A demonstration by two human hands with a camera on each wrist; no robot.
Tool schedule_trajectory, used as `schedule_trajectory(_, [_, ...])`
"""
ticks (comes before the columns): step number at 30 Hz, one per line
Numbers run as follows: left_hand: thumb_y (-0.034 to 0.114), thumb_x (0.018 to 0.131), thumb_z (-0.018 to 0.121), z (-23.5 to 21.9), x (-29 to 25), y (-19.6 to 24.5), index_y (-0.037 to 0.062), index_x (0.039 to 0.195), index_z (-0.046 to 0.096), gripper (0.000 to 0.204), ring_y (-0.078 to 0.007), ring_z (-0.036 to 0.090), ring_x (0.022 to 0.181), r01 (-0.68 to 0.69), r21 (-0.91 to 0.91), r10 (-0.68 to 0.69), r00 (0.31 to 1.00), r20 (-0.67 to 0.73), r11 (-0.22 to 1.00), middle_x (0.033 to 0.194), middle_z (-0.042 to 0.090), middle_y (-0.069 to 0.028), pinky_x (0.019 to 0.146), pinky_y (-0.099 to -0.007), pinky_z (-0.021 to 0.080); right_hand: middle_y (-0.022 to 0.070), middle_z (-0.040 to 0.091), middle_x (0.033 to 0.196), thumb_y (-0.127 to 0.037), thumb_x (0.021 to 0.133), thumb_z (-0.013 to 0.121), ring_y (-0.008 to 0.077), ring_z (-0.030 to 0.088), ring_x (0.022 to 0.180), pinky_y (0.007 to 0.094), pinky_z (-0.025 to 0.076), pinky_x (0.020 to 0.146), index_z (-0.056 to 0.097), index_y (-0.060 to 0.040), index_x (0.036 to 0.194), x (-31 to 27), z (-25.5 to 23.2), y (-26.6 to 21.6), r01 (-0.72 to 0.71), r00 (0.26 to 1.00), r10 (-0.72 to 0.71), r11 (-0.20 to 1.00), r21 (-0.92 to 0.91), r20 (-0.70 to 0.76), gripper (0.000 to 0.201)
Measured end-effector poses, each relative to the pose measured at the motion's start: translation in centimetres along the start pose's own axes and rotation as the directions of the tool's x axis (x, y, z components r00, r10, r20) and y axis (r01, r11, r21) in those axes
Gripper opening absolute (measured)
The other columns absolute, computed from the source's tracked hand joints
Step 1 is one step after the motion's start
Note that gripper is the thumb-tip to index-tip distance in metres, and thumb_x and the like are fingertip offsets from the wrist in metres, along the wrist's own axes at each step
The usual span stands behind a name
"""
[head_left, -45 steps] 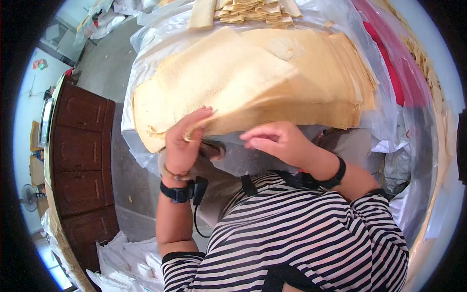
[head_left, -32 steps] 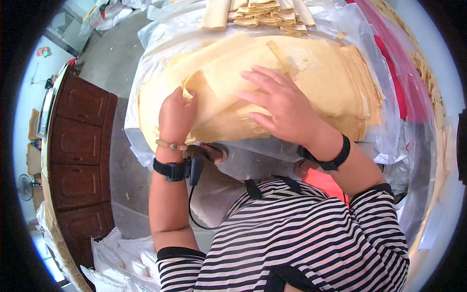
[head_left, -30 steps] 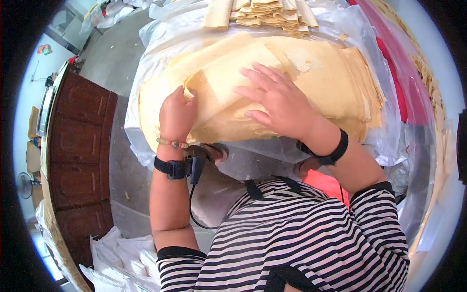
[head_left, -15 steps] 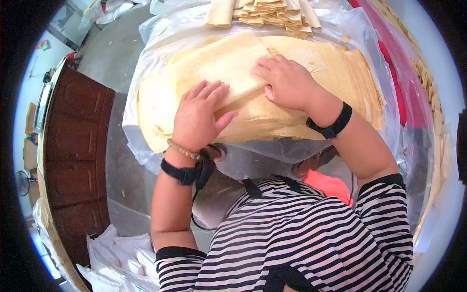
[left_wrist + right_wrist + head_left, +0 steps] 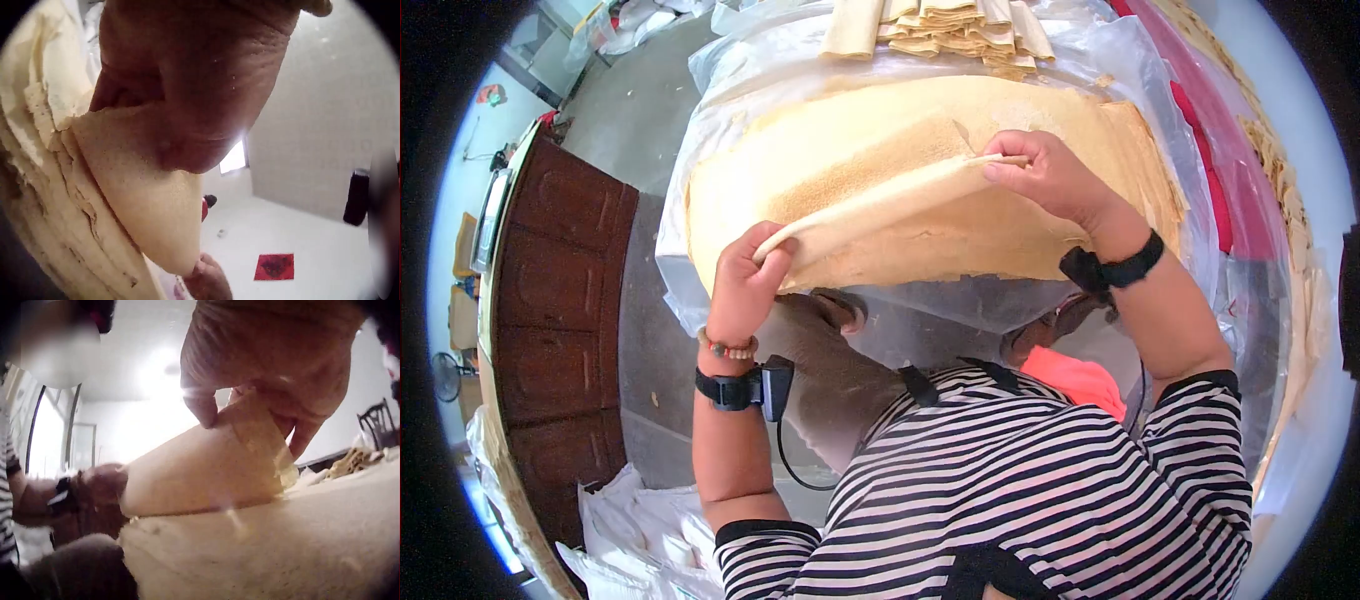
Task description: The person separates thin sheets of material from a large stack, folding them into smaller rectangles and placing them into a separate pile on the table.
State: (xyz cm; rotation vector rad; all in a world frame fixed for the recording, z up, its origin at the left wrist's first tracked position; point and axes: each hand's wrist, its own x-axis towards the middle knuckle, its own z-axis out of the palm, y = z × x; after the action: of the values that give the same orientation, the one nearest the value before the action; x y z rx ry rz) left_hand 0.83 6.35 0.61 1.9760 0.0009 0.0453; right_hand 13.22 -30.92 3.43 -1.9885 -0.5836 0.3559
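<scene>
A pale yellow tofu-skin sheet point(image 5: 890, 200), folded over along its length, is held up at its two ends. My left hand point(image 5: 745, 275) pinches the left end between thumb and curled fingers. At the right end my right hand point(image 5: 1055, 180) pinches the folded edge, thumb toward me. Under it lies a broad stack point(image 5: 960, 245) of the same sheets, with ragged layered edges at the right. In the left wrist view the folded sheet point(image 5: 144, 181) hangs from the left hand point(image 5: 206, 75). The right wrist view shows the sheet point(image 5: 200, 465) slanting close over the stack point(image 5: 300, 531).
Behind the stack lies a pile of folded strips point(image 5: 950, 28). Clear plastic point(image 5: 685, 215) covers the table under the stack. A brown wooden cabinet point(image 5: 560, 290) stands at the left. White sacks point(image 5: 650, 525) lie at lower left, and a bright coral cloth point(image 5: 1075, 382) is near my lap.
Both hands, resting on the sheet half a second ago, now grip its two ends and have lifted the near edge into a fold. The left hand moved left and nearer me.
</scene>
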Motion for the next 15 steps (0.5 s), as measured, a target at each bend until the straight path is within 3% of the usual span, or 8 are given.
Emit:
schedule_trajectory(3, [0.012,0.096,0.060,0.7,0.7,0.3,-0.0002,0.106,0.070,0.019,-0.0056,0.051,0.076,0.018,-0.038,-0.021,0.996,-0.087,0.999,0.084,0.060,0.0049,0.067,-0.0236,0.044,-0.0025,0.070,0.096,-0.026,0.093,0.074,0.0059,0.059,0.089,0.0273,0.052,0.082,0.072,-0.0043,0.106,1.2,0.9,0.7,0.017,0.999,-0.016,1.000,0.026,-0.051,0.025])
schedule_trajectory(6, [0.016,0.098,0.060,0.9,1.2,0.3,-0.0019,0.108,0.069,0.023,-0.0058,0.052,0.078,0.063,-0.105,-0.080,0.983,-0.163,0.993,0.085,0.061,0.0042,0.069,-0.0233,0.045,-0.0033,0.071,0.098,-0.027,0.092,0.076,0.0075,0.061,0.088,0.0267,0.052,0.081,0.073,-0.0055,0.110,2.8,1.5,1.5,0.017,0.999,-0.006,0.959,0.282,-0.040,0.028])
schedule_trajectory(9, [0.018,0.099,0.061,0.8,1.5,-0.1,-0.0032,0.111,0.068,0.025,-0.0064,0.055,0.080,0.069,-0.124,-0.093,0.976,-0.199,0.990,0.088,0.063,0.0028,0.071,-0.0239,0.047,-0.0035,0.071,0.098,-0.028,0.091,0.077,0.0075,0.061,0.085,0.0270,0.052,0.079,0.074,-0.0053,0.112,2.7,2.4,0.5,0.049,0.999,-0.049,0.959,0.279,-0.006,0.031])
schedule_trajectory(12, [0.019,0.099,0.062,0.6,1.7,-1.0,-0.0037,0.112,0.068,0.026,-0.0074,0.057,0.082,0.067,-0.168,-0.096,0.980,-0.174,0.984,0.090,0.066,0.0015,0.073,-0.0254,0.048,-0.0034,0.072,0.100,-0.028,0.090,0.078,0.0076,0.062,0.083,0.0290,0.052,0.075,0.074,-0.0049,0.113,3.5,2.8,0.4,-0.108,0.991,0.125,0.956,0.271,-0.046,0.033])
schedule_trajectory(15, [0.020,0.100,0.062,0.7,2.0,-1.8,-0.0033,0.113,0.068,0.027,-0.0082,0.058,0.083,0.066,-0.137,-0.094,0.973,-0.210,0.988,0.090,0.067,-0.0006,0.073,-0.0268,0.049,0.0025,0.075,0.093,-0.033,0.089,0.078,0.0126,0.064,0.078,0.0328,0.052,0.071,0.074,-0.0018,0.106,3.7,3.6,1.1,-0.074,0.988,0.098,0.977,0.198,-0.116,0.036])
